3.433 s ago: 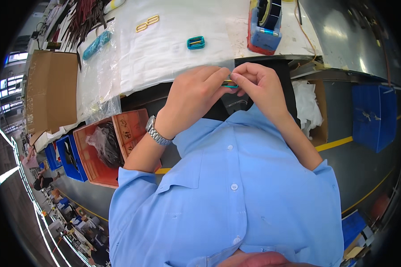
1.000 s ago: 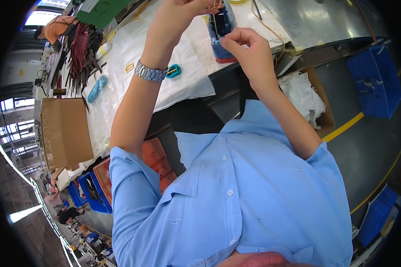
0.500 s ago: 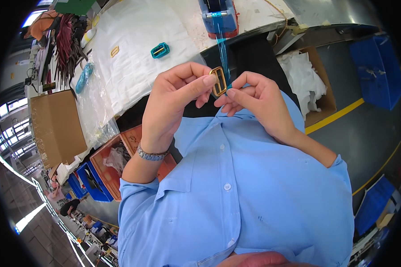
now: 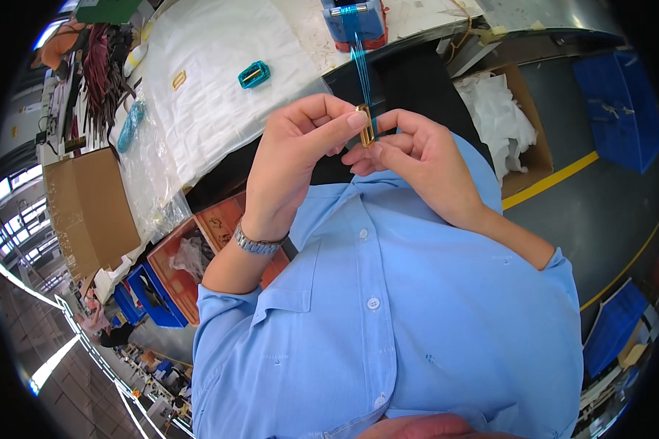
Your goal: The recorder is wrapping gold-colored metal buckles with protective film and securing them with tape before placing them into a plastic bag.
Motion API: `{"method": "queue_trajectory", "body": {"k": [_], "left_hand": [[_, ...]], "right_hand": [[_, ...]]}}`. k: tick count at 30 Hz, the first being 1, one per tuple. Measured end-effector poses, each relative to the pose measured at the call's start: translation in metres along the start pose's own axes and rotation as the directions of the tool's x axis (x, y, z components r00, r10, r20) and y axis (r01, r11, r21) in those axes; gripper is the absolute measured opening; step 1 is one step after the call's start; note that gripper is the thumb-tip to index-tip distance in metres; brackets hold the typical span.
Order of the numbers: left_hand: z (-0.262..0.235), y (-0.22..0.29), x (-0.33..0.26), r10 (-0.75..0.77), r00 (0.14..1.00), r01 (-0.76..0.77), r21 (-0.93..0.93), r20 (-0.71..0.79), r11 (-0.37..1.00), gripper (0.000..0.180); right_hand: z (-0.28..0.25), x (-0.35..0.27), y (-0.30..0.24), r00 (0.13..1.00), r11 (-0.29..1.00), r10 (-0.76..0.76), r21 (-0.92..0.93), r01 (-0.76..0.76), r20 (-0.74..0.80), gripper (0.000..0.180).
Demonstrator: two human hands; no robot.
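Observation:
My left hand [image 4: 296, 143] pinches a gold metal slider buckle [image 4: 366, 128] by its left side, thumb on top. The buckle is turned nearly edge-on. At its lower end my right hand [image 4: 425, 157] has thumb and fingers closed in a pinch; the tape's end there is hidden by the fingers. Shiny clear blue tape [image 4: 361, 73] stretches down to the hands from a blue tape dispenser [image 4: 375, 23] at the table's edge. Farther left on the table lie a buckle wrapped in blue tape [image 4: 245, 77] and a bare gold buckle [image 4: 179, 80].
White sheeting [image 4: 212, 121] covers the table. To the left are a bundle of blue material [image 4: 132, 126], a cardboard panel [image 4: 91, 212] and a reddish crate [image 4: 172, 252]. Right of me stand a carton with white sheets [image 4: 501, 132] and a blue bin [image 4: 626, 110].
My left hand has turned the buckle from face-up to nearly edge-on. Both hands have moved slightly up, with the tape still stretched from the dispenser.

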State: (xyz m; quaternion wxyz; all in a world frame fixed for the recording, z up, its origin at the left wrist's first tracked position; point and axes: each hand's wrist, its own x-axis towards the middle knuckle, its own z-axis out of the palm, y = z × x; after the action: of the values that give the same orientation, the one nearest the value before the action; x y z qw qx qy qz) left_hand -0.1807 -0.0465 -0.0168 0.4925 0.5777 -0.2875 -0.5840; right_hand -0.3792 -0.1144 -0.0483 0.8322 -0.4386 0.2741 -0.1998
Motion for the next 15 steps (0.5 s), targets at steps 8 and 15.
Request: {"method": "queue_trajectory", "body": {"k": [8, 15], "left_hand": [[0.003, -0.006, 0.008, -0.015, 1.000, 0.016, 0.039, -0.027, 0.999, 0.018], [0.001, -0.013, 0.016, -0.039, 0.999, 0.039, 0.022, 0.000, 0.999, 0.018]], "right_hand": [[-0.003, 0.001, 0.007, 1.000, 0.999, -0.028, -0.020, 0.028, 0.000, 0.016], [-0.009, 0.010, 0.010, 0.999, 0.999, 0.024, 0.027, -0.024, -0.025, 0.024]]}}
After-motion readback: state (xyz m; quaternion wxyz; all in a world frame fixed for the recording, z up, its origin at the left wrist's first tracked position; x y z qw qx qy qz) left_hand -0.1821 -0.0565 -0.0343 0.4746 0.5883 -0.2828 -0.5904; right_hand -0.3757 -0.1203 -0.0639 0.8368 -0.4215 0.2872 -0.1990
